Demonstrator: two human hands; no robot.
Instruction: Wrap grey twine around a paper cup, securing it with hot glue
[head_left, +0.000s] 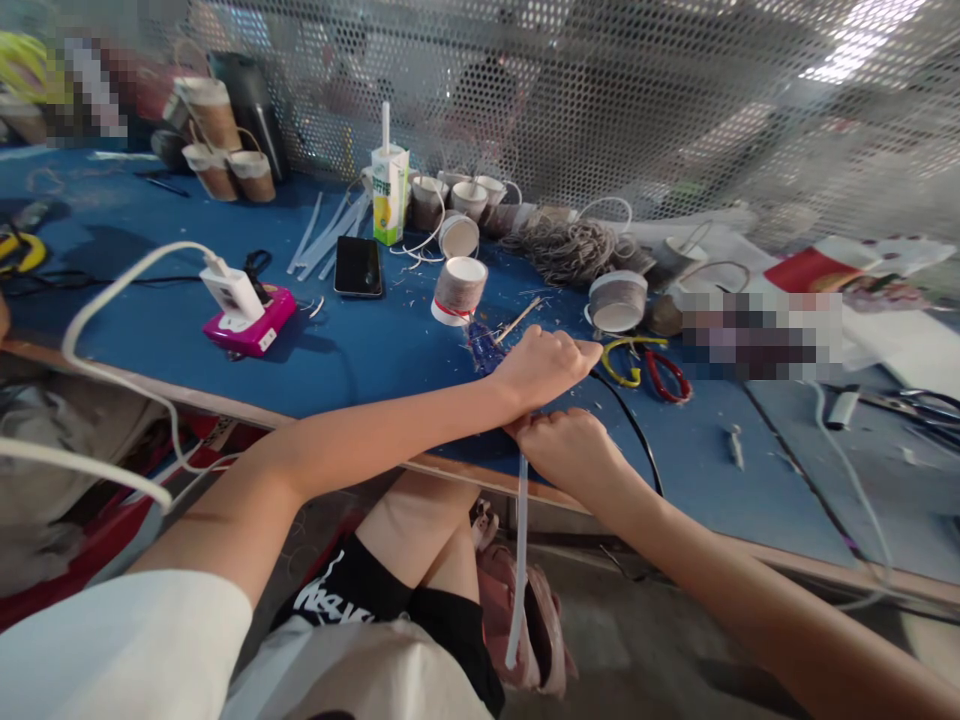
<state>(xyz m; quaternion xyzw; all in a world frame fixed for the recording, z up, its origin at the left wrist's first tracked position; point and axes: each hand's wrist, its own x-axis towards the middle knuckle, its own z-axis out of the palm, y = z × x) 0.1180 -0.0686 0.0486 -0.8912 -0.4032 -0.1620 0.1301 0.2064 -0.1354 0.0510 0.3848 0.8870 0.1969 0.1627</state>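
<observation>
While the left hand (547,370) and right hand (568,452) are curled close together at the near edge of the blue tabletop (390,365), with a translucent stick (520,570) hanging below the right and what either clamps impossible to tell, a twine-wrapped cup (460,291) rests just beyond, white interior visible, near a blue tool (484,348). Toward the far edge are a drink carton (390,198) holding a straw (385,126) and several more cups (430,205). Scraps litter the surface; a perforated screen (637,130) rises behind.
</observation>
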